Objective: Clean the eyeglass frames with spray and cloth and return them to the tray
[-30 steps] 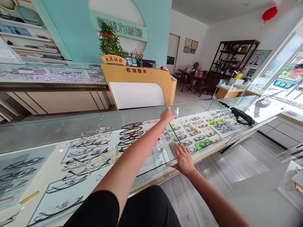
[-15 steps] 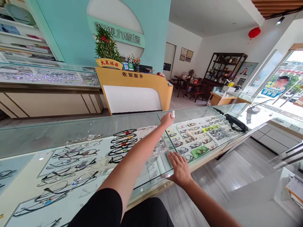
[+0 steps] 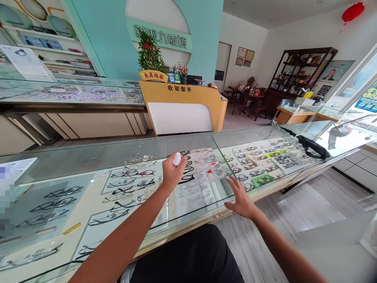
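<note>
1. White plastic, by the look of it: the bottle (image 3: 177, 159) sits inside the person's left hand (image 3: 173, 171), its rounded top poking up past the curled fingers. The rest is hidden in the fist.
2. That left hand is closed around it, above the glass counter (image 3: 73, 159); from where I stand I can't tell whether the bottle's base touches the pane.
3. I'd judge it light, fairly stiff and a little slippery if wet, so the lower body is the place to grip, fingers wrapped round and the top left free.
4. The right hand (image 3: 240, 198) holds nothing that I can see. Its fingers are spread wide at the counter's near edge, to the right of the left hand and nearer the person.
5. Just right of the left hand lie dark frames (image 3: 187, 179); between the two hands, clear frames (image 3: 207, 173), all seen through the glass. They look thin and fragile.
6. Beyond the right hand sits a beige object (image 3: 251, 160); farther off to its right, a black bag (image 3: 313, 146).
</note>
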Demonstrator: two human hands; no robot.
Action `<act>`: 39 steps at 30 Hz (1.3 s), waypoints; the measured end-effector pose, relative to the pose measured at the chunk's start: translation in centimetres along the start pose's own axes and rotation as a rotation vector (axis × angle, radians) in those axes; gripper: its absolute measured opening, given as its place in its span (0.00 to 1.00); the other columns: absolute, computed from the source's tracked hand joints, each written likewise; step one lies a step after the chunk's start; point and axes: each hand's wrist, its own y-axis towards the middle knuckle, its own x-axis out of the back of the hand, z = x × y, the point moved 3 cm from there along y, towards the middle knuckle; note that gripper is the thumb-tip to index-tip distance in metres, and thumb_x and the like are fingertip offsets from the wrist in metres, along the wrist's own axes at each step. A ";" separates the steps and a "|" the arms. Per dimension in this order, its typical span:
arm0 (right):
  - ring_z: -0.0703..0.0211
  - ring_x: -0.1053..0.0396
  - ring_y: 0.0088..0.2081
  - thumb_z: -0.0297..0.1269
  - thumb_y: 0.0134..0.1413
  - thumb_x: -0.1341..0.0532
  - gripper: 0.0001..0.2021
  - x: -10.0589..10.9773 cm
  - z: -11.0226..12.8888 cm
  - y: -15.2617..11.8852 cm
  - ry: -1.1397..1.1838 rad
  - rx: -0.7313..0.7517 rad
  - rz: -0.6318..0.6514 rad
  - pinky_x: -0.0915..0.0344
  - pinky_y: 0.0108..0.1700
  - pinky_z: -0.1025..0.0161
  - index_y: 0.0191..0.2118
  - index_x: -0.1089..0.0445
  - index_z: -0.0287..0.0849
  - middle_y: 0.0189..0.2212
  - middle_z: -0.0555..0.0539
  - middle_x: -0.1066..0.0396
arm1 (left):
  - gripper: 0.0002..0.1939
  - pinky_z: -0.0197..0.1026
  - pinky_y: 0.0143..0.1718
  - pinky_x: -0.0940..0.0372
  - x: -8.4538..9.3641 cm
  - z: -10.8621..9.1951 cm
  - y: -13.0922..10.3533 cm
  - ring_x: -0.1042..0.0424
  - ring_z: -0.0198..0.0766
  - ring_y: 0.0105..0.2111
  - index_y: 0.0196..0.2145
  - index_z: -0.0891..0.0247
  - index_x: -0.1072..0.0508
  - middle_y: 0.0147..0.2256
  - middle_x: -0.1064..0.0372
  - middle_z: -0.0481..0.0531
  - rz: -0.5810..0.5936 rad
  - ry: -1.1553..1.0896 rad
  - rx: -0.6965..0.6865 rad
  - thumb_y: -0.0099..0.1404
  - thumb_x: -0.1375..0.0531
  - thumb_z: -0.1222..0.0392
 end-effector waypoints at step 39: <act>0.55 0.17 0.37 0.34 0.70 0.43 0.15 -2.3 15.8 23.1 0.747 0.332 -0.255 0.25 0.43 0.58 0.49 0.17 0.48 0.43 0.46 0.14 | 0.26 0.40 0.27 0.33 6.2 1.8 4.8 0.31 0.36 0.26 0.34 0.60 0.26 0.33 0.24 0.52 -0.040 -0.260 0.260 0.57 0.26 0.36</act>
